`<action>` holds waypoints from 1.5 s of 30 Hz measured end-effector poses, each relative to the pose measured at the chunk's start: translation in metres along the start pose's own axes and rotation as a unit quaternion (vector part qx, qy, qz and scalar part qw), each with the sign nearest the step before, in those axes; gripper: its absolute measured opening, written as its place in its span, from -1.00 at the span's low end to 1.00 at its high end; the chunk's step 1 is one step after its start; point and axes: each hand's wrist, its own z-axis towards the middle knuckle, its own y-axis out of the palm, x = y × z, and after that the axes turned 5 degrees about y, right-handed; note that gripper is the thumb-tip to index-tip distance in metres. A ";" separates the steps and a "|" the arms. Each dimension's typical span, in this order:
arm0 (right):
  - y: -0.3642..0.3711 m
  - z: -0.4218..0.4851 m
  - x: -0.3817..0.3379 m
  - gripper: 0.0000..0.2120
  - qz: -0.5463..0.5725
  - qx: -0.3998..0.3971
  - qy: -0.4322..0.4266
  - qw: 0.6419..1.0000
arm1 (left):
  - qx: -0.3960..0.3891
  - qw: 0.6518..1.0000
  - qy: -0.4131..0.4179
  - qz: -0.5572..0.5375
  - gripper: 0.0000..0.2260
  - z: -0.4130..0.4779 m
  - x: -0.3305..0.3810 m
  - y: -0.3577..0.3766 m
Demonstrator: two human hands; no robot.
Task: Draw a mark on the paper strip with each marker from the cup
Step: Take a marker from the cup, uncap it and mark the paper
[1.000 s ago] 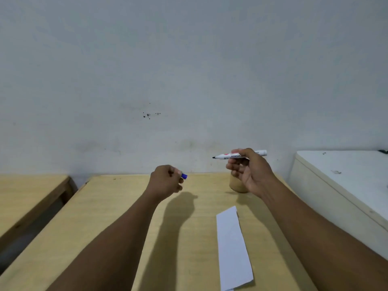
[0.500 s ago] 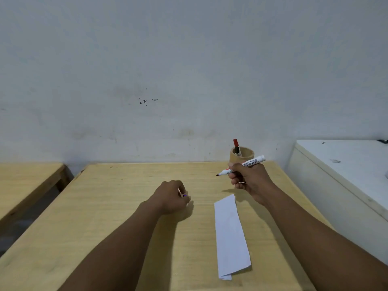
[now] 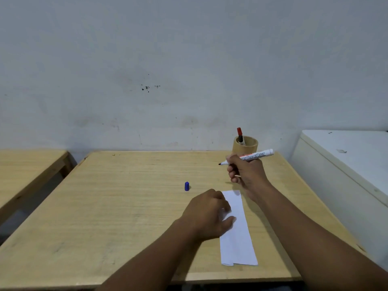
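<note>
A white paper strip lies lengthwise on the wooden table, right of centre. My left hand rests on the strip's left edge, fingers spread on the paper. My right hand holds an uncapped white marker above the table beyond the strip's far end, tip pointing left. The marker's blue cap stands upright on the table, left of the strip. A tan cup at the table's back right holds a red-capped marker.
A white cabinet stands close against the table's right side. A second wooden table sits to the left across a gap. A grey wall runs behind both.
My left hand has put the blue cap down on the table and moved right onto the paper strip. My right hand with the marker has lowered slightly.
</note>
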 end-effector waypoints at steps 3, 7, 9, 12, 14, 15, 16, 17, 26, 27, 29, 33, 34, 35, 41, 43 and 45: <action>-0.002 -0.005 0.025 -0.86 -0.035 -0.012 0.012 0.999 | 0.046 0.999 -0.015 -0.017 -0.63 -0.007 -0.002 0.008; -0.008 -0.006 0.057 -0.89 -0.084 0.004 0.011 0.996 | 0.049 0.998 -0.014 -0.035 -0.59 -0.012 -0.002 0.009; -0.012 -0.007 0.066 -0.89 -0.131 0.028 -0.021 0.991 | 0.045 0.997 -0.020 -0.056 -0.56 -0.014 -0.004 0.008; -0.014 -0.010 0.071 -0.88 -0.176 0.051 -0.054 0.982 | 0.040 0.997 -0.028 -0.062 -0.53 -0.014 -0.005 0.009; -0.014 -0.009 0.072 -0.89 -0.190 0.051 -0.065 0.978 | 0.043 0.997 -0.028 -0.057 -0.52 -0.014 -0.004 0.009; -0.014 -0.009 0.073 -0.89 -0.199 0.049 -0.069 0.976 | 0.045 0.997 -0.028 -0.056 -0.51 -0.013 -0.004 0.010; -0.014 -0.009 0.073 -0.89 -0.209 0.047 -0.073 0.974 | 0.046 0.997 -0.030 -0.057 -0.51 -0.013 -0.005 0.010; -0.014 -0.008 0.073 -0.88 -0.217 0.044 -0.076 0.972 | 0.047 0.997 -0.031 -0.058 -0.51 -0.013 -0.005 0.010; -0.013 -0.004 0.074 -0.88 -0.238 0.031 -0.072 0.968 | 0.058 0.995 -0.028 -0.070 -0.50 -0.013 -0.007 0.012; -0.014 -0.005 0.074 -0.89 -0.227 0.028 -0.066 0.971 | 0.055 0.996 -0.032 -0.068 -0.50 -0.013 -0.007 0.012; -0.013 -0.008 0.071 -0.89 -0.201 0.031 -0.058 0.977 | 0.052 0.995 -0.044 -0.070 -0.52 -0.013 -0.007 0.011; -0.014 -0.002 0.055 -0.83 -0.029 0.075 0.024 0.997 | 0.111 0.972 -0.103 -0.179 -0.66 -0.012 -0.001 0.005; -0.016 0.001 0.050 -0.83 0.031 0.076 0.061 0.995 | 0.147 0.952 -0.130 -0.234 -0.71 -0.011 -0.002 0.003; -0.018 0.004 0.045 -0.84 0.079 0.075 0.095 0.990 | 0.191 0.936 -0.146 -0.257 -0.76 -0.009 -0.006 -0.001; -0.028 0.015 0.005 -0.85 0.156 0.070 0.092 0.981 | 0.146 0.964 -0.206 -0.079 -0.63 0.008 -0.068 -0.038; -0.027 0.016 -0.013 -0.83 0.150 0.054 0.085 0.983 | 0.057 0.971 -0.222 -0.061 -0.69 0.010 -0.077 -0.044; -0.025 0.016 -0.029 -0.86 0.150 0.019 0.090 0.984 | 0.021 0.974 -0.222 -0.048 -0.80 0.011 -0.080 -0.043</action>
